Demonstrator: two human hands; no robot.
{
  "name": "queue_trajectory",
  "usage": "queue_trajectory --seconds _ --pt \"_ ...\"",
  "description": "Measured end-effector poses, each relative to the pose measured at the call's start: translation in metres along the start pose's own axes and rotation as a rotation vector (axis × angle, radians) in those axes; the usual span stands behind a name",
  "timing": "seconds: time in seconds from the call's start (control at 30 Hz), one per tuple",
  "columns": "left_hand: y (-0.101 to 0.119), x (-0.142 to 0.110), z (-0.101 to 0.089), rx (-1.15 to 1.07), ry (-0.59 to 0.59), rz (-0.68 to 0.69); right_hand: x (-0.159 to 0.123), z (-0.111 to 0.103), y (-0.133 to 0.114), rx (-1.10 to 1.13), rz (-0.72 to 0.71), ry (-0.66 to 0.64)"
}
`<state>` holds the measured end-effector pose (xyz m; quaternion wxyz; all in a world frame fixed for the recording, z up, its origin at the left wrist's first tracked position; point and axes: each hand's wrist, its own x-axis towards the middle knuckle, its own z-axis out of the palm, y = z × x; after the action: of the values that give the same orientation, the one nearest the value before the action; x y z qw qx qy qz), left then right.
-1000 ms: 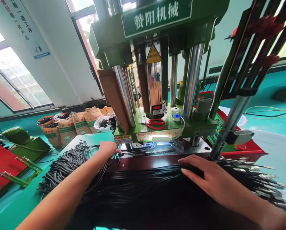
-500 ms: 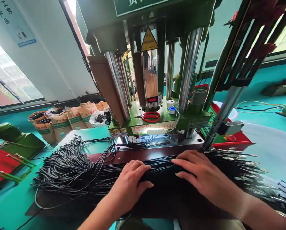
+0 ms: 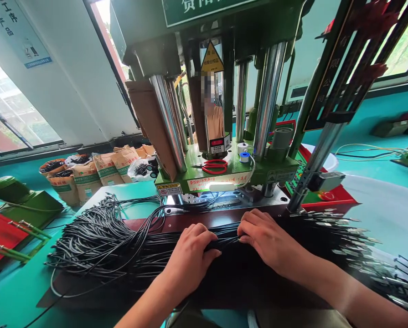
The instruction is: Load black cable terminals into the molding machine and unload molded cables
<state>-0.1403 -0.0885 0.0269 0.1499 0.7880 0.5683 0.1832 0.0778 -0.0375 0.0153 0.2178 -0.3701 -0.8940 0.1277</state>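
A thick bundle of thin black cables [image 3: 149, 264] lies lengthwise in front of the press, on a dark red-brown board [image 3: 220, 222]. My left hand [image 3: 194, 255] is closed over cables near the middle of the bundle, its thumb below the fingers. Just right of it, my right hand [image 3: 263, 237] pinches some cables between thumb and fingertips; a short stretch of cable shows between both hands. Light metallic cable ends [image 3: 357, 248] fan out at the right. At the left the cables loop back in a dense heap [image 3: 87, 237].
A green press [image 3: 207, 182] stands right behind the cables, a few running under its lit front edge. Red-handled scissors [image 3: 215, 166] and a blue-rimmed spool [image 3: 245, 157] lie on its ledge. A metal post [image 3: 322, 155] rises at right. Paper sacks [image 3: 89, 175] stand behind left.
My right hand has moved left, closer to my left hand, and its spread thumb and fingers have closed on cables. My left hand has shifted slightly right, with its thumb nearer the fingers.
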Motion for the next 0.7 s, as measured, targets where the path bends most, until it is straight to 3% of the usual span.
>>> queue_trajectory --seconds 0.13,0.37,0.57,0.7 --pt "0.0 -0.006 -0.004 -0.017 -0.039 0.003 0.001 -0.004 -0.005 0.012 -0.018 -0.013" --pt "0.002 -0.02 -0.017 0.123 -0.227 0.012 -0.007 -0.014 -0.017 -0.045 -0.032 -0.057" --pt "-0.002 -0.021 -0.014 0.174 -0.252 0.041 -0.023 -0.014 -0.021 -0.088 -0.02 -0.269" --pt "-0.002 -0.02 -0.014 0.181 -0.255 0.046 -0.027 -0.004 -0.02 -0.138 0.039 -0.311"
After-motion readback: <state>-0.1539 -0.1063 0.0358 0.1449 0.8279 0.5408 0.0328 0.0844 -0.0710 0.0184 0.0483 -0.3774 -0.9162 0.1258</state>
